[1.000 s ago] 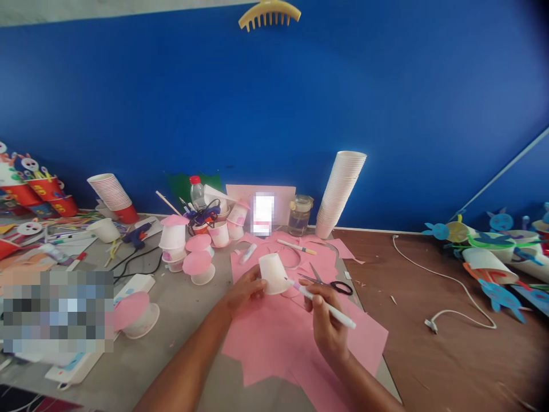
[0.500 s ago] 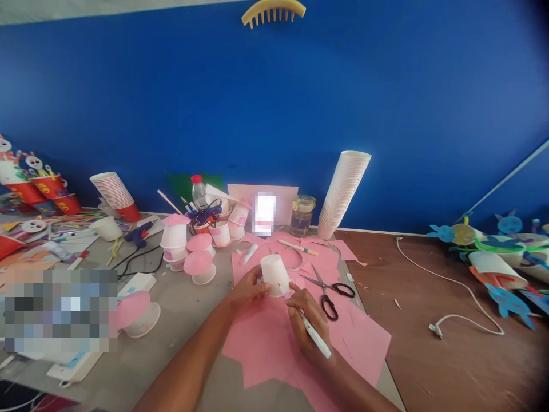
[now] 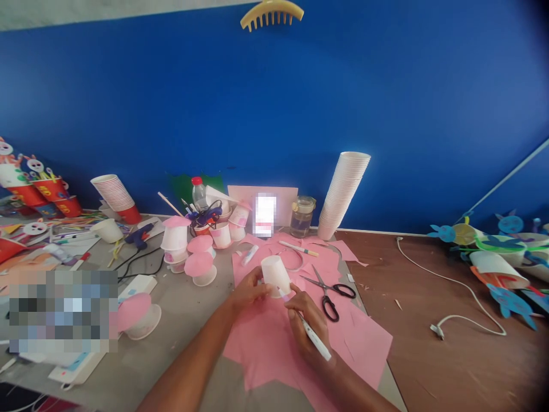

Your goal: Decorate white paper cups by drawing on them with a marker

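Observation:
A white paper cup, upside down and slightly tilted, is held by my left hand with fingers along its left side and lower rim. My right hand grips a white marker pen, its tip end close to the cup's lower right side; whether it touches is hard to tell. Beneath both hands lies cut pink paper. Scissors with black handles rest on the paper just right of the cup, blades spread.
Pink-topped cups stand to the left, near a power strip and a blue glue gun. A tall stack of cups and a lidded glass jar stand at the back. A white cable crosses the brown table on the right.
The view has shifted very slightly. Both hands keep the cup and marker in nearly the same place, with only a tiny movement at the cup's lower side.

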Motion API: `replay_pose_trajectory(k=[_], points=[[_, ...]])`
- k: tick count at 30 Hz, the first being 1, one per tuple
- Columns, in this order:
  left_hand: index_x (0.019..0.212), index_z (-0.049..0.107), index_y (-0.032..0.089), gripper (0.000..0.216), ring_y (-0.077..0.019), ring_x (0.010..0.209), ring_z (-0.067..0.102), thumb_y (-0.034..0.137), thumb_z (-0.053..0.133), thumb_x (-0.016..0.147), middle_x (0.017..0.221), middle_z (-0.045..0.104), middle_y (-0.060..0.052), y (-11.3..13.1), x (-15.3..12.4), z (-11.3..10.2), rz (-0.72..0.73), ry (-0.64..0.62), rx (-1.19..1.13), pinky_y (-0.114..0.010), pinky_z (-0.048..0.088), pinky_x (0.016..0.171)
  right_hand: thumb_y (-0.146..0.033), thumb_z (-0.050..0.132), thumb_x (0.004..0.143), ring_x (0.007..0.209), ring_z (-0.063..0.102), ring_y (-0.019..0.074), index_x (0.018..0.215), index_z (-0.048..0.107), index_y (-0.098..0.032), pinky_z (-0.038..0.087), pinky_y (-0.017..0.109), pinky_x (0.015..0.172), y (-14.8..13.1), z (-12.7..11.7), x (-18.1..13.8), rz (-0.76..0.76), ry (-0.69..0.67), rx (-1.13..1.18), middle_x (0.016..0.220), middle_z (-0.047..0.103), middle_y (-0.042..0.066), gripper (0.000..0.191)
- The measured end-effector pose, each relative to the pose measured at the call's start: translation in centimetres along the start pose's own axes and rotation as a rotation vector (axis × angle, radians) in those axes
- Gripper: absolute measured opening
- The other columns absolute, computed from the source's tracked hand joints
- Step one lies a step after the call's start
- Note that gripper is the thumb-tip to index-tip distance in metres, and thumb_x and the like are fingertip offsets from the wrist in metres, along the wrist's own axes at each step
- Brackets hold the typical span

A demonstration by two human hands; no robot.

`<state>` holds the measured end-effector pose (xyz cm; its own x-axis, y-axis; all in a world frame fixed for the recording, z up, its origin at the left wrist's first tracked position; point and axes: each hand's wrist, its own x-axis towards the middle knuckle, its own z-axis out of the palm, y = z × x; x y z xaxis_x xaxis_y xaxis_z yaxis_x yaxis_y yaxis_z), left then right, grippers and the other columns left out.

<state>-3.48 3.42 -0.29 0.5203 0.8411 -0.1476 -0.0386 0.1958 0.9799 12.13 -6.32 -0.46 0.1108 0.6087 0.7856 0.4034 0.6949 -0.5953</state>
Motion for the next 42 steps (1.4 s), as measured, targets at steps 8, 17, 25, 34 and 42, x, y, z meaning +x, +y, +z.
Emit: replay_pose_trajectory(k=[8, 17, 25, 34, 42], points=[[0.113, 0.059, 0.017, 0.061, -0.008, 0.061, 0.042, 0.047, 0.079, 0.064, 0.092, 0.06, -0.002, 0.12, -0.07, 0.16, 0.015, 0.015, 0.019, -0.025, 0.032, 0.057, -0.007, 0.049, 0.086, 0.071, 0.063, 0.0166, 0.093, 0.061, -0.022, 0.053, 0.047, 0.095, 0.3, -0.16, 0.27, -0.011, 0.0, -0.006, 0.072, 0.058, 0.0, 0.02], [0.112, 0.06, 0.019, 0.061, -0.0113, 0.067, 0.046, 0.045, 0.082, 0.062, 0.086, 0.059, -0.001, 0.15, -0.09, 0.25, 0.02, 0.022, -0.017, -0.026, 0.033, 0.061, -0.007, 0.049, 0.086, 0.075, 0.064, 0.0173, 0.095, 0.06, -0.022, 0.052, 0.047, 0.096, 0.68, -0.21, 0.05, -0.009, -0.033, -0.018, 0.075, 0.06, 0.001, 0.021], [0.109, 0.06, 0.018, 0.06, -0.01, 0.062, 0.042, 0.047, 0.081, 0.061, 0.083, 0.057, 0.0, 0.17, -0.15, 0.34, 0.018, 0.023, -0.024, -0.026, 0.03, 0.058, -0.007, 0.048, 0.088, 0.069, 0.059, 0.0155, 0.094, 0.06, -0.022, 0.051, 0.05, 0.098, 0.52, -0.37, 0.19, -0.01, -0.017, 0.019, 0.074, 0.058, 0.0, 0.02], [0.113, 0.059, 0.018, 0.063, -0.0093, 0.063, 0.041, 0.047, 0.082, 0.062, 0.084, 0.057, 0.0, -0.1, 0.0, 0.06, 0.015, 0.01, -0.033, -0.025, 0.03, 0.057, -0.01, 0.049, 0.088, 0.081, 0.067, 0.0202, 0.092, 0.061, -0.022, 0.055, 0.045, 0.09, 0.43, -0.3, 0.42, -0.014, 0.005, -0.02, 0.073, 0.061, 0.002, 0.018], [0.117, 0.058, 0.019, 0.063, -0.0091, 0.064, 0.045, 0.046, 0.081, 0.064, 0.094, 0.06, -0.002, -0.35, 0.02, -0.19, 0.022, -0.016, -0.051, -0.024, 0.032, 0.057, -0.012, 0.048, 0.089, 0.063, 0.058, 0.0143, 0.091, 0.061, -0.022, 0.05, 0.05, 0.098, 0.6, -0.54, 0.44, -0.022, 0.011, -0.026, 0.071, 0.059, -0.001, 0.016]])
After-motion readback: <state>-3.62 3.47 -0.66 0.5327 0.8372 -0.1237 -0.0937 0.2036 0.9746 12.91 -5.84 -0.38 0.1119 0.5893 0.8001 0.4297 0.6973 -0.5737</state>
